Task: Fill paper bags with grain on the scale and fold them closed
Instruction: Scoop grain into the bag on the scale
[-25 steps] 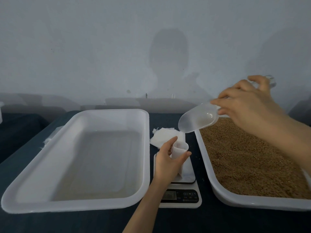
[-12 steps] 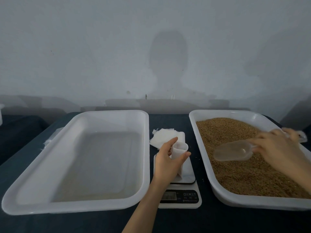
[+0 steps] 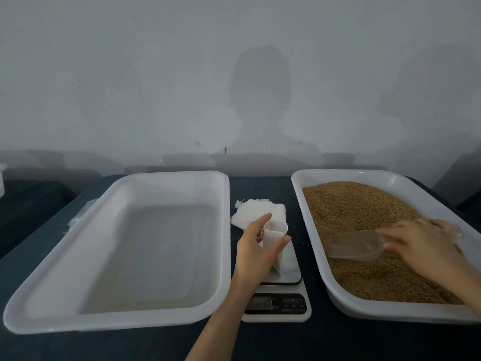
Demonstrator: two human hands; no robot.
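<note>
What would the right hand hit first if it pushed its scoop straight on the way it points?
Probably the grain ahead of the scoop, which the right hand aims leftward; then the tray wall. The paper bag sits beyond that, though depth is unclear.

A plain pale grey wall [image 3: 130,74] fills the upper half, marked with small specks and soft shadows [image 3: 260,82]. Below it stands the bench [image 3: 286,342], covered in dark blue. The light is dim and even.
</note>
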